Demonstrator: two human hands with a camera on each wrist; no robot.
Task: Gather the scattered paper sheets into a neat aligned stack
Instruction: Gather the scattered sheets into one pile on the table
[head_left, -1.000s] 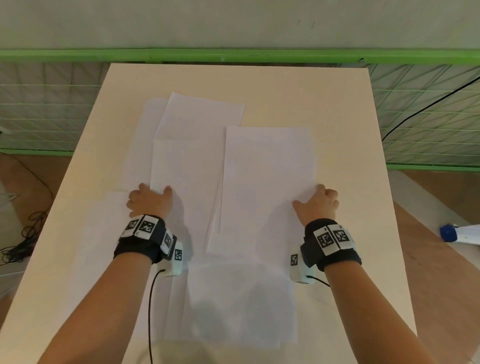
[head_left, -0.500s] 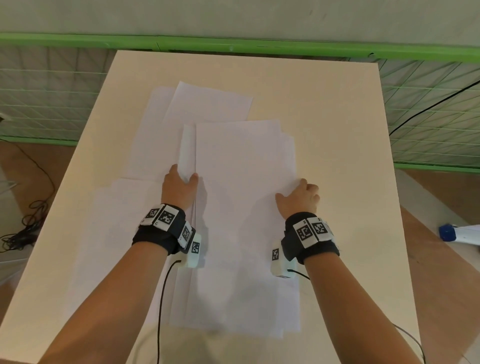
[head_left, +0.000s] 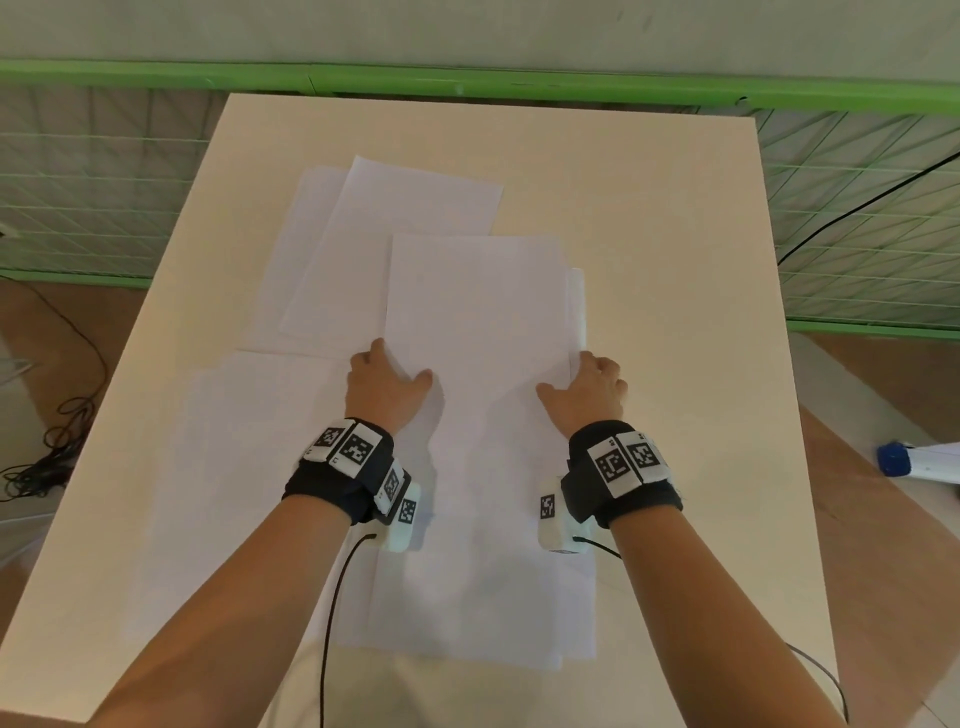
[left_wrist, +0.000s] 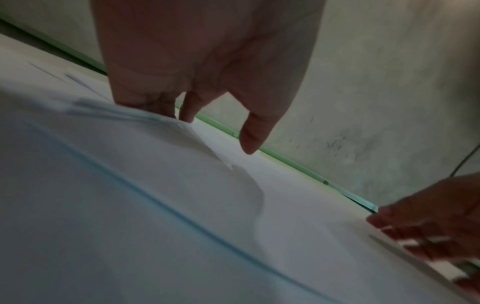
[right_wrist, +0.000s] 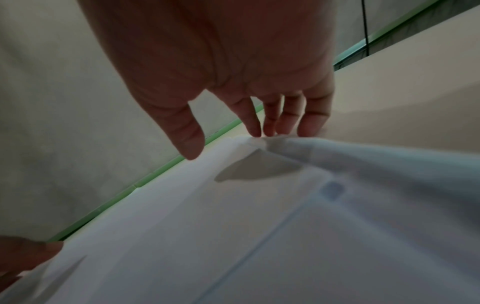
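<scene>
Lying across the middle of the pale counter (head_left: 649, 218), the white paper sheets (head_left: 478, 312) are plain and unmarked, overlapping in loose layers with their edges out of line. One pile runs lengthwise toward the near edge, its right-hand edges staggered; two more sheets (head_left: 415, 208) fan out at an angle at the far left, and others (head_left: 249, 467) spread flat to the near left.

Beyond the counter stands a green-framed mesh barrier (head_left: 857, 208) under a grey wall. A black cable (head_left: 47, 457) coils on the brown floor at the left, and a white object with a blue cap (head_left: 914, 460) lies on the floor at the right. Both wrists carry black bands with printed square markers.

The left hand (head_left: 387, 387) sits at the left edge of the central pile, fingers curled down and tucked under the lifted edge in the left wrist view (left_wrist: 166, 105), thumb raised clear above the top sheet. The right hand (head_left: 587, 387) sits at the pile's right edge, fingertips (right_wrist: 272, 127) bunched down on a raised, rumpled edge, thumb apart above the paper. Each grip is half closed on the paper's edge, with the pile between the two hands.
</scene>
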